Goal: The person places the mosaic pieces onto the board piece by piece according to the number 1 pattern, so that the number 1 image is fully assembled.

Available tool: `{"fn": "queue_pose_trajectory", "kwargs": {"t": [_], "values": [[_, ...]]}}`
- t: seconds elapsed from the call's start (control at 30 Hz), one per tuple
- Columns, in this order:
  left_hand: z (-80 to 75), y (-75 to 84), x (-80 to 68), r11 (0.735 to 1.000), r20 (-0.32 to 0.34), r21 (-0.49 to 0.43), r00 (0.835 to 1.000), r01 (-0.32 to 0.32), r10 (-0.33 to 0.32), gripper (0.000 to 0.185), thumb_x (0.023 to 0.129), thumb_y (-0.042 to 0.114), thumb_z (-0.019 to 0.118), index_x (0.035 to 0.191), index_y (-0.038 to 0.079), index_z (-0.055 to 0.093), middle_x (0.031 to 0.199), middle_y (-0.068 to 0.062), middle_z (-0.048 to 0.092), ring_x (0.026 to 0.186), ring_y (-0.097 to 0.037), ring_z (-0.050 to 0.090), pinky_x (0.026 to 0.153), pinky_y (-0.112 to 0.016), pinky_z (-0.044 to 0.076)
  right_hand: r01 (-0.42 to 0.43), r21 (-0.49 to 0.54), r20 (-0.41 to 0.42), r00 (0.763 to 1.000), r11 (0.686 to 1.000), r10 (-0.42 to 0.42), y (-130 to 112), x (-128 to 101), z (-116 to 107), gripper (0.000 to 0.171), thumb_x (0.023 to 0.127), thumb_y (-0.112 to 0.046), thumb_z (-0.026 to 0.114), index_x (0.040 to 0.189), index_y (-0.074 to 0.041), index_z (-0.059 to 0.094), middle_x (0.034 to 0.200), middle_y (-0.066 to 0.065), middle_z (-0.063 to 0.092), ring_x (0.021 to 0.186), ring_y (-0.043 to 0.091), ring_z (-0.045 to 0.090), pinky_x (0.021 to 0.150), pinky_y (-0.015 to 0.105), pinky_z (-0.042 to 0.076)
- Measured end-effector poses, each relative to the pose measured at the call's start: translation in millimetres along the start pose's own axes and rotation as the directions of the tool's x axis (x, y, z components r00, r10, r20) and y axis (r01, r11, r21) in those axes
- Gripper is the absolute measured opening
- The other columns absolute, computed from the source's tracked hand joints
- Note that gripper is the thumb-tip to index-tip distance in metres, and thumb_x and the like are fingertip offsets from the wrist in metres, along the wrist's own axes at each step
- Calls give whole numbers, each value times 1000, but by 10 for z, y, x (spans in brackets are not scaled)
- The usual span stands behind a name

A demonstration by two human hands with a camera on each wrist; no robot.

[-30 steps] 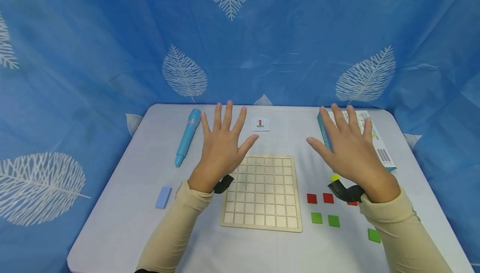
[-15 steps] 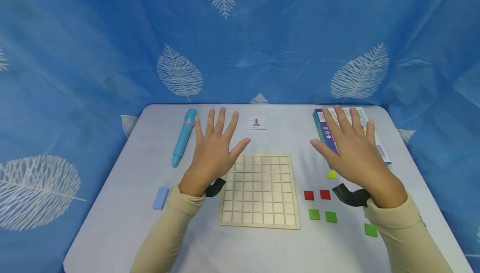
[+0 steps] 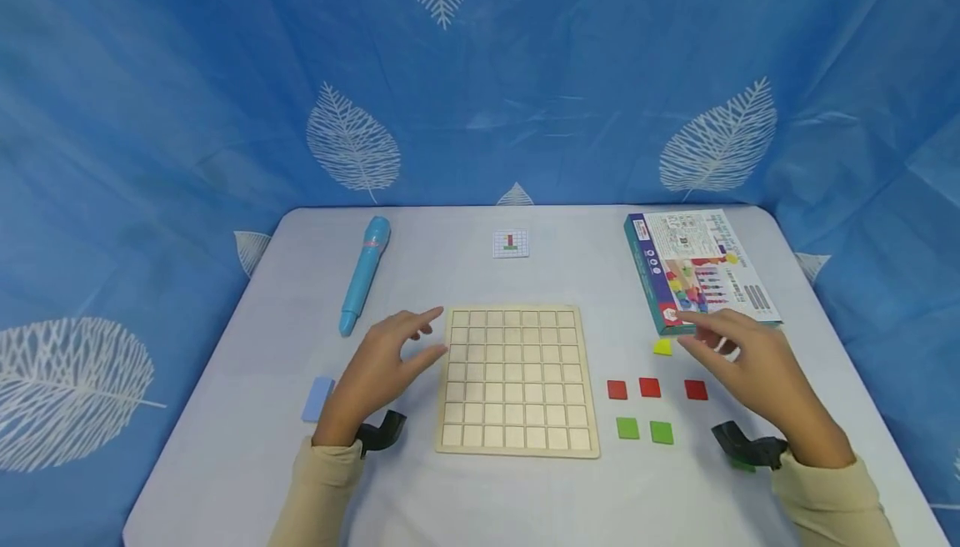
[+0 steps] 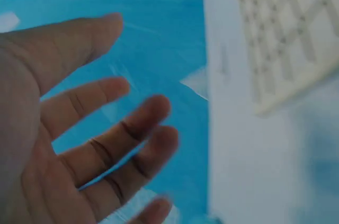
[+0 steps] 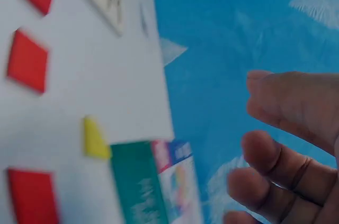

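Inventory as I read it from the head view: one wooden grid board (image 3: pixel 517 380) at lower centre of the frame, seven cells by seven, all cells bare. To its right I count three red tiles (image 3: pixel 649 388) in a row, two green tiles (image 3: pixel 644 430) below them, and one yellow tile (image 3: pixel 663 348) above them. A further green piece shows only as a sliver beside the right wrist strap, so I cannot confirm it.

One blue pen-shaped device (image 3: pixel 363 273) lies at upper left of the counter (image 3: pixel 247 447), one pale blue block (image 3: pixel 317 398) at lower left, and one small pattern card (image 3: pixel 511 243) at upper centre, printed with a red bar over a green bar. One printed box (image 3: pixel 697 268) lies at upper right; its lettering is too small for me to read.

Left hand (image 3: pixel 382 368) hovers just left of the board's left edge, grip released, fingers loosely spread, holding nothing. Right hand (image 3: pixel 757 368) hovers at lower right, between the box's near end and the red tiles, just beside the yellow tile; grip released, fingers relaxed, holding nothing. I cannot tell whether either hand touches the counter.
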State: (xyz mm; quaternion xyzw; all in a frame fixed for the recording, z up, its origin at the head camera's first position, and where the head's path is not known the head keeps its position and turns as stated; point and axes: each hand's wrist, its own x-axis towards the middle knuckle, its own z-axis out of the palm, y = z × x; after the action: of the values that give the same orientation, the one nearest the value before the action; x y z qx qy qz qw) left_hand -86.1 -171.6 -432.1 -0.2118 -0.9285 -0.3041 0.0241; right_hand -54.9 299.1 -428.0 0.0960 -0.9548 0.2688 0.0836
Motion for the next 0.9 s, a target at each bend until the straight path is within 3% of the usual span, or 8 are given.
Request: {"fn": "queue_pose_trajectory", "kwargs": {"t": [0.07, 0.13, 0.3, 0.5, 0.63, 0.9], "values": [[64, -111, -52, 998, 18, -56, 1000, 21, -20, 55, 94, 30, 77, 145, 14, 60, 97, -3, 64, 90, -21, 59, 78, -36, 50, -22, -1, -4, 1000, 1000, 22, 137, -39, 84, 37, 87, -20, 84, 121, -10, 76, 81, 0, 59, 75, 19, 54, 60, 24, 47], [123, -215, -96, 991, 48, -118, 998, 55, -50, 53, 94, 31, 78, 142, 14, 63, 83, 0, 57, 77, -18, 53, 65, -31, 45, -53, 17, 1, 999, 998, 53, 250, -60, 174, 32, 87, -18, 84, 118, -12, 77, 75, -2, 52, 70, 17, 49, 56, 22, 40], [267, -423, -181, 953, 133, -242, 979, 183, -154, 50, 91, 35, 79, 137, 19, 68, 61, 8, 37, 56, -7, 35, 54, -25, 35, -143, 75, 44, 989, 987, 140, 436, -81, 390, 29, 93, -27, 79, 119, -12, 78, 65, -2, 45, 59, 14, 43, 51, 28, 33], [429, -503, -324, 930, 212, -204, 941, 305, -262, 56, 87, 39, 82, 139, 24, 67, 55, 9, 37, 50, -5, 29, 50, -24, 33, -290, 101, 144, 951, 952, 275, 498, -220, 554, 43, 95, -40, 75, 127, -11, 74, 61, -1, 42, 54, 14, 42, 49, 29, 31], [479, -505, -344, 931, 196, -176, 938, 319, -284, 57, 85, 40, 83, 138, 26, 67, 55, 8, 37, 50, -6, 29, 50, -25, 33, -324, 97, 158, 939, 941, 306, 521, -244, 599, 49, 93, -43, 76, 131, -12, 72, 60, 0, 43, 53, 15, 43, 48, 28, 31], [511, -516, -296, 949, 181, -122, 947, 290, -266, 60, 82, 44, 84, 137, 28, 68, 53, 10, 39, 49, -5, 28, 49, -25, 31, -290, 18, 116, 951, 957, 286, 561, -141, 630, 49, 94, -44, 75, 129, -10, 73, 58, -3, 40, 50, 13, 37, 47, 28, 27]]}}
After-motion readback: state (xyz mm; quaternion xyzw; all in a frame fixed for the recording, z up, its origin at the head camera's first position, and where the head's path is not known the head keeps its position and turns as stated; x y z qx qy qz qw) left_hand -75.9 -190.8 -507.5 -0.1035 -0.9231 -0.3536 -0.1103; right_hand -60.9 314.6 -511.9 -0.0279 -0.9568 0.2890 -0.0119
